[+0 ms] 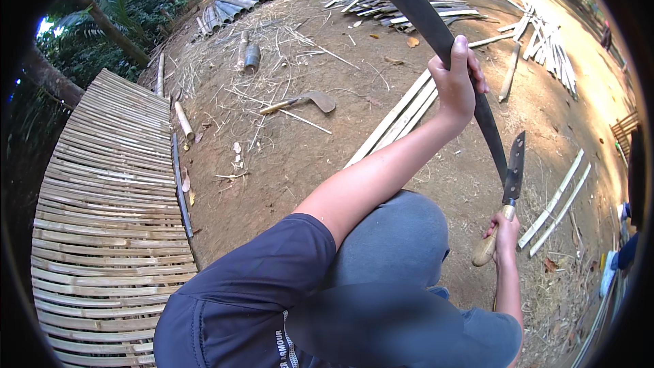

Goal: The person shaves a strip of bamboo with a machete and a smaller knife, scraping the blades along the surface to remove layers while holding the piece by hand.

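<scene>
A long, dark, smooth-looking strip (pixel 412 7), bowed in view, slants above brown ground (pixel 262 194) in the grip of the left hand (pixel 458 88), its lower end beside a hole-pierced knife (pixel 516 167) grasped by the right hand (pixel 505 237).

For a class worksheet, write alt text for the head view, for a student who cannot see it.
A person's left grip holds a long dark strip; the right grip holds a wood-handled knife, its blade at the strip's lower end. Pale strips lie on dirt ground, with a slatted panel at left.
</scene>
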A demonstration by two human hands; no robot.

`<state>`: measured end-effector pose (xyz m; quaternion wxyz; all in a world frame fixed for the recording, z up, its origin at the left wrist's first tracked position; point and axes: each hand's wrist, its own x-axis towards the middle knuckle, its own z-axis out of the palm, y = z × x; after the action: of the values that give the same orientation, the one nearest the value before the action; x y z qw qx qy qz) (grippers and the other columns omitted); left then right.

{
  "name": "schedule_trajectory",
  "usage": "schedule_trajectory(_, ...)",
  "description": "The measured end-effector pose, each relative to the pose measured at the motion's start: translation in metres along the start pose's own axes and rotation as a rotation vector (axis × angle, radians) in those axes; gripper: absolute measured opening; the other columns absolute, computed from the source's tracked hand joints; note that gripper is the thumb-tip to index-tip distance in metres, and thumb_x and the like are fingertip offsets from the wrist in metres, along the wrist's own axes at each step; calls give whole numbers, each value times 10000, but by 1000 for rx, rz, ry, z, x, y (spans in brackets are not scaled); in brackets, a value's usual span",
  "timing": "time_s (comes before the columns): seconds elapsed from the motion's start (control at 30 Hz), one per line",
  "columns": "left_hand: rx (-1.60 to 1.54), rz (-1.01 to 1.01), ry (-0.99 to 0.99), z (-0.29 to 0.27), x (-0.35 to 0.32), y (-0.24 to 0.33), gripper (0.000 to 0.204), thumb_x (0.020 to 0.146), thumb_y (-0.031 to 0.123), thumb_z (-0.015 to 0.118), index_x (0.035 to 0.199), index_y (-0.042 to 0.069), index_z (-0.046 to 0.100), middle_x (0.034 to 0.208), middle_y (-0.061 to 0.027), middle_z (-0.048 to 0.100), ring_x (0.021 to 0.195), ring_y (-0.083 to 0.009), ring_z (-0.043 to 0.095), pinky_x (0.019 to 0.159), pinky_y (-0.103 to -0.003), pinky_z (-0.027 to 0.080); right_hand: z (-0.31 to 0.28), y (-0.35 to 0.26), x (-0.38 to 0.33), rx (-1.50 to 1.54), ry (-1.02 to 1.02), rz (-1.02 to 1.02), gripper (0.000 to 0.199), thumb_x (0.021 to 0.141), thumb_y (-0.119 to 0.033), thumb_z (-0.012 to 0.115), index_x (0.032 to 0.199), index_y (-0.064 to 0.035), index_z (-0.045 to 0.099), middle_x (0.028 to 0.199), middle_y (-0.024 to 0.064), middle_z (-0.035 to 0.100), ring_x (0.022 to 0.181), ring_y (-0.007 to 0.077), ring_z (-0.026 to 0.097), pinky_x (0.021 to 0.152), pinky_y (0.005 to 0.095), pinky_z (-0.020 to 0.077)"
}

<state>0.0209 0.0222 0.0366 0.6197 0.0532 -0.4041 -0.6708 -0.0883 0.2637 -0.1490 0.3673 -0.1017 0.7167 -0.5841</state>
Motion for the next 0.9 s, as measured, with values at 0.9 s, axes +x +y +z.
schedule_trajectory(0.9,126,-24,126,1,7,2,405,941,215,556,593,102,382,464,-22,376,355,-136,389,382,-323,383,-7,-2,4,-323,18,-173,90,811,-25,589,846,-24,507,625,35,546,443,127,535,405,304,436)
